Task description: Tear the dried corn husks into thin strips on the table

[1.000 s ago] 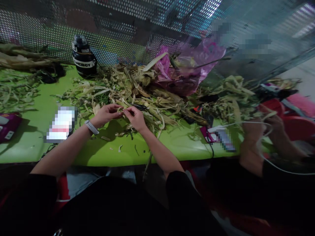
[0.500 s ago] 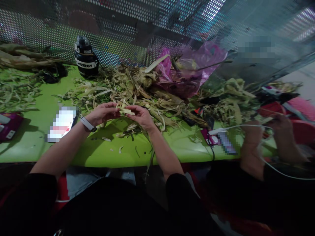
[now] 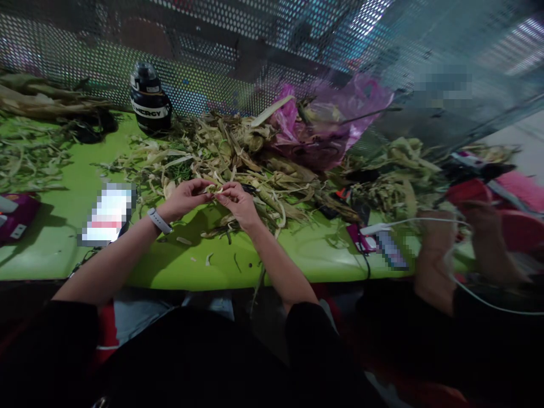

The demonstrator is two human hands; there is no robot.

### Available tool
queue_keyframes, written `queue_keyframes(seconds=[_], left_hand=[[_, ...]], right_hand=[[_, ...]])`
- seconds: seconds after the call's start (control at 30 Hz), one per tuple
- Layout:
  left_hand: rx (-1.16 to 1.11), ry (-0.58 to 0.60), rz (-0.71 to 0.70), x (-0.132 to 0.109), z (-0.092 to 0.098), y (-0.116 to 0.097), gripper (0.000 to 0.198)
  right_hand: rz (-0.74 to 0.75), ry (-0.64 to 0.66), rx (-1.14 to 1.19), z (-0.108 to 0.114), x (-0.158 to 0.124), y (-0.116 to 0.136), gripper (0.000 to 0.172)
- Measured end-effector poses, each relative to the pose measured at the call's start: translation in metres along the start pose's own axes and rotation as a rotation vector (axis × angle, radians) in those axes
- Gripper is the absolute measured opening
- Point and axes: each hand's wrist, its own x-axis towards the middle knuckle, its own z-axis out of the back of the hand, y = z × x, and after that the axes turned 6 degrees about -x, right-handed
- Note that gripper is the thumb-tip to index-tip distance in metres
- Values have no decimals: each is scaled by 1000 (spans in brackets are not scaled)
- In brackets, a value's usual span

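My left hand [image 3: 183, 198] and my right hand [image 3: 238, 203] meet over the green table [image 3: 178, 263], fingertips pinched together on a pale strip of dried husk [image 3: 213, 191]. A white watch sits on my left wrist. Just behind my hands lies a big heap of dried husks and leaves [image 3: 238, 158]. Both forearms reach in from black sleeves at the bottom.
A black jar [image 3: 149, 103] stands at the back by the perforated metal screen. A pink plastic bag [image 3: 323, 127] lies behind the heap. A phone [image 3: 107, 214] lies left of my hands. Another person's hands [image 3: 459, 238] work at the right near a white cable.
My hands spread a little with the husk strip half a second ago, then drew back together. The other person's hands on the right shifted slightly.
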Motion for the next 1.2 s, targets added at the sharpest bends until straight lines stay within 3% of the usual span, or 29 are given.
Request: queue_keyframes(seconds=[0.13, 0.4, 0.67, 0.97, 1.2], left_hand=[[102, -10, -84, -1, -3, 0, 49], [187, 57, -179, -5, -8, -1, 43], [145, 56, -191, -8, -12, 5, 41], [214, 59, -326, -6, -12, 9, 39], [272, 83, -344, -2, -4, 11, 37]], right_hand=[[0, -25, -107, 2, 1, -2, 36], [12, 134, -89, 3, 2, -3, 36], [-15, 261, -97, 20, 6, 8, 25], [-100, 195, 248, 10, 2, 14, 26], [-147, 129, 288, 3, 3, 5, 38]])
